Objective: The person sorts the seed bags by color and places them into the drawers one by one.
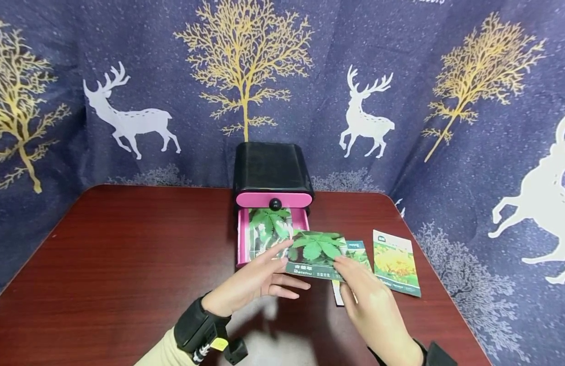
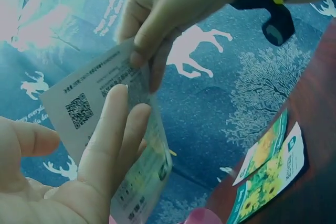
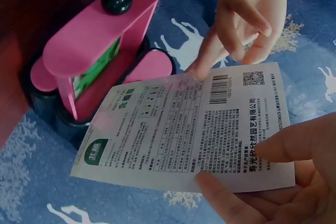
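My right hand pinches a seed packet by its right end, fingers on one face and thumb on the other. Green leaves are printed on its front; the right wrist view shows the white printed back with a barcode. At its other end, my left hand has its fingers extended, index fingertip at the packet's edge. Just beyond the packet a pink drawer projects from a black box. In the drawer lies another leaf-printed packet, its right side partly covered by the held one.
On the table's right lie a yellow-flower packet and a second packet, partly hidden behind the held packet and right hand. A pink panel with a black knob fronts the box. Behind the brown table hangs a blue cloth with deer.
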Demonstrator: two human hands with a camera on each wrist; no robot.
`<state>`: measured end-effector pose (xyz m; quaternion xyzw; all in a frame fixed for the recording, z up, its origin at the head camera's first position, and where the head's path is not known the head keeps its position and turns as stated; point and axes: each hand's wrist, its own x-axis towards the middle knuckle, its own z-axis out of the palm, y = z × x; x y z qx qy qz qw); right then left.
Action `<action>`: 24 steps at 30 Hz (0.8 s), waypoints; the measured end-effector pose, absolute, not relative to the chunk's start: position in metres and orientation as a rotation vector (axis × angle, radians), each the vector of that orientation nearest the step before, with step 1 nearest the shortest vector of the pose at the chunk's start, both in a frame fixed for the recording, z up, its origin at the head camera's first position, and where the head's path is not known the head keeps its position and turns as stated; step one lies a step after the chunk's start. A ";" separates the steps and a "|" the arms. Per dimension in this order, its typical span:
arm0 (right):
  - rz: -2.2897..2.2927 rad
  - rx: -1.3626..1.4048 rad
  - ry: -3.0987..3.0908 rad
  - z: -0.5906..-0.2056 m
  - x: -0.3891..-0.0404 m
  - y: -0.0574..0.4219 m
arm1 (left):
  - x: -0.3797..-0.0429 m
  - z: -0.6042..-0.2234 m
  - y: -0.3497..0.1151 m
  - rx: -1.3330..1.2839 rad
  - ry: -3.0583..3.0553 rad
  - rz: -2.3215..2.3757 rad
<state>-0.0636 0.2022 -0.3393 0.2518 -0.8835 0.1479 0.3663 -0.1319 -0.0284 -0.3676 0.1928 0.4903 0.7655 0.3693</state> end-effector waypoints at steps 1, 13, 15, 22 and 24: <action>0.387 0.650 -2.275 -0.341 -0.063 0.201 | -0.132 -0.367 -0.029 0.497 1.249 1.970; 0.357 0.838 -2.383 -0.351 -0.068 0.190 | -0.130 -0.368 -0.045 0.436 1.362 2.062; 0.384 0.865 -2.447 -0.354 -0.070 0.191 | -0.130 -0.371 -0.051 0.428 1.403 2.060; 0.713 0.689 -2.505 -0.367 -0.090 0.195 | -0.131 -0.377 -0.073 0.442 1.491 2.045; 0.908 0.620 -2.529 -0.372 -0.097 0.192 | -0.132 -0.379 -0.077 0.431 1.517 2.031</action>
